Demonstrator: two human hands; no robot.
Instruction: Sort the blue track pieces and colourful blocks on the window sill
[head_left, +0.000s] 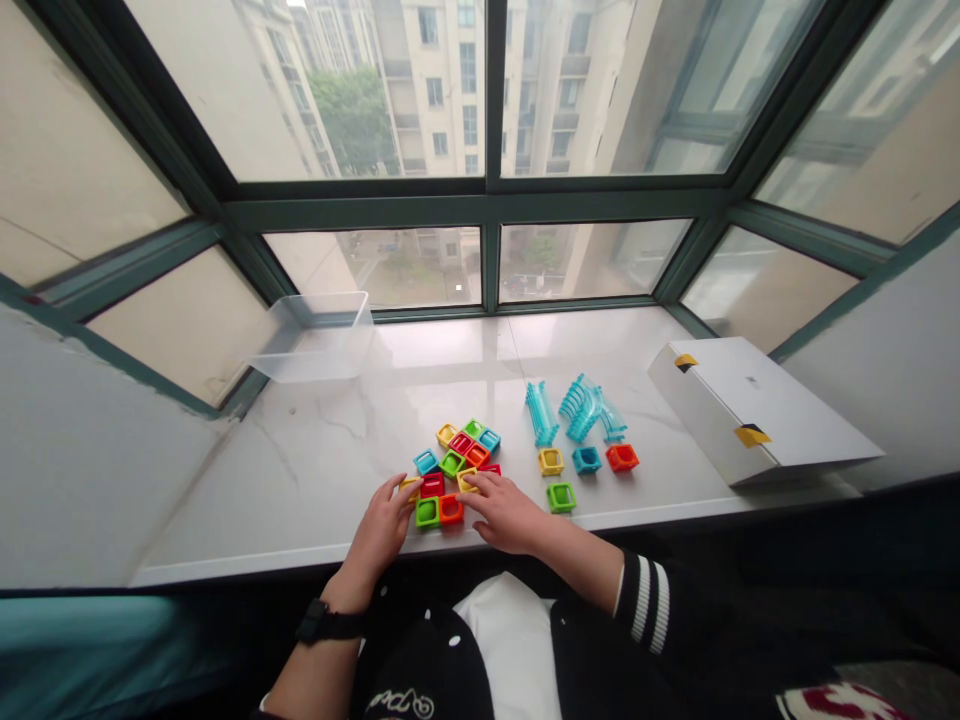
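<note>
"How are the hands set?"

"Both palm down, coming in from either side. The left hand (pixel 384 525) angles forward, fingers loosely bent, their tips at a yellow block (pixel 414 493) on the cluster's left edge. The right hand (pixel 511 513) slants in lower and flatter, fingers slightly spread, tips at another yellow block (pixel 465 480) and an orange block (pixel 450 508)."

"Gripping anything?"

"I can't tell. Each looks relaxed and half open against the blocks, but the fingers hide the contact."

"And the cluster itself?"

"The coloured block cluster (pixel 453 464) lies between the hands near the ledge's front edge, running back and to the right. The right hand partly covers a dark red block (pixel 492 469) there."

"What else is around?"

"On the white ledge (pixel 247 490), right of that hand, sit four separate blocks (pixel 586 460): yellow, blue and orange-red in a row, green nearer. Ribbed teal pieces (pixel 541 413) lie just behind the row (one of them forked or overlapped, hard to say). A white box (pixel 780 400) takes up the far right, a clear bin (pixel 311 345) the back left, and the window frame (pixel 360 214) closes off the rear."
</note>
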